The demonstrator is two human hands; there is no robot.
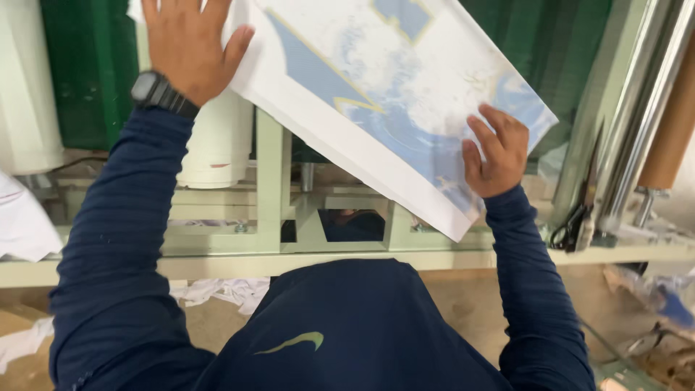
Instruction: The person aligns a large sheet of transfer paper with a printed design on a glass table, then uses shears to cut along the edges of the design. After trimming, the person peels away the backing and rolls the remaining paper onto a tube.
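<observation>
A large white sheet [376, 80] printed with blue and yellow shapes lies tilted over a pale green metal frame [271, 181]. My left hand [190, 43] rests flat on the sheet's upper left part, fingers spread, with a black watch on the wrist. Near the sheet's lower right corner, my right hand [496, 152] presses on the printed surface with its fingers curled. Both arms wear dark blue sleeves.
Black-handled scissors [575, 217] hang at the right beside shiny metal rods [644, 108] and a brown cardboard roll [673, 123]. White rolls [217, 145] stand at the left against a green panel [87, 72]. Scraps of white material [224, 289] lie on the floor below.
</observation>
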